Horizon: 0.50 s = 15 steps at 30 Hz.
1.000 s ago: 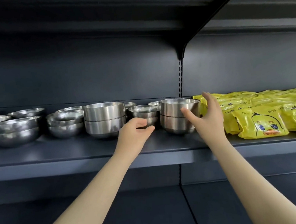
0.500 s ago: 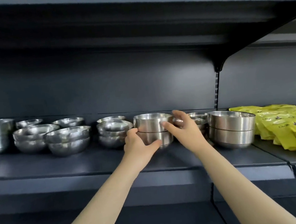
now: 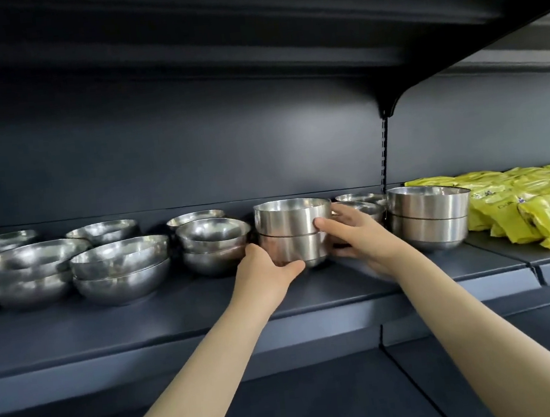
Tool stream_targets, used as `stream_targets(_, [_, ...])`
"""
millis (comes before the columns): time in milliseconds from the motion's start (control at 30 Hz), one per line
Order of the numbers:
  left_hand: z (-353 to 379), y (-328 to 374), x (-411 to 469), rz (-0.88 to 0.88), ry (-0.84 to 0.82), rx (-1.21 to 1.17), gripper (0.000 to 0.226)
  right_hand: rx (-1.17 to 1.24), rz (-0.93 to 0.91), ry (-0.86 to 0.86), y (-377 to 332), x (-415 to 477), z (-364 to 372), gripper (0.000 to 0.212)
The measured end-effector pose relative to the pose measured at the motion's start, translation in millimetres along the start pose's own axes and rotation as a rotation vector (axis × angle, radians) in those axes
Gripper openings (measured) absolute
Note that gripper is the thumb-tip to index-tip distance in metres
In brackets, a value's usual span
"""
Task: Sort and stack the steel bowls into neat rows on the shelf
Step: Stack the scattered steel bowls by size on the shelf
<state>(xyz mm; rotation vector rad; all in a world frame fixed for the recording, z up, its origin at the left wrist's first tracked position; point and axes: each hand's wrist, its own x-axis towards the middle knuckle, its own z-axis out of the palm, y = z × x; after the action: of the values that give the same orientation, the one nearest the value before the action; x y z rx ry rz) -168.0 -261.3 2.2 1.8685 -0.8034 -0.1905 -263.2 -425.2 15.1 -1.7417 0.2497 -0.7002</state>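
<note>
A stack of two straight-sided steel bowls stands mid-shelf on the dark shelf. My left hand grips its lower left side and my right hand grips its right side. A second straight-sided pair stands just to the right. Rounded bowl stacks sit to the left: one beside the held stack, another, and a third. Smaller bowls behind my right hand are partly hidden.
Yellow snack packets lie on the shelf section to the right. More bowls line the back wall. An upper shelf overhangs closely, held by a bracket. The shelf's front strip is bare.
One second ago my right hand was on the right-hand straight-sided pair. Both hands have since closed around the middle straight-sided stack. The camera view has swung left and back.
</note>
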Motion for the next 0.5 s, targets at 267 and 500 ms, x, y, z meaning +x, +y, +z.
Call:
stream_targets(267, [12,10,3,-0.02,0.013,-0.321,0.047,0.021,-0.09,0.068,-20,-10,-13,0.017])
stream_targets(500, [60,72,3,0.2,0.029,-0.473,0.051,-0.121,-0.242,0.22,-73,-24,-89,0.066])
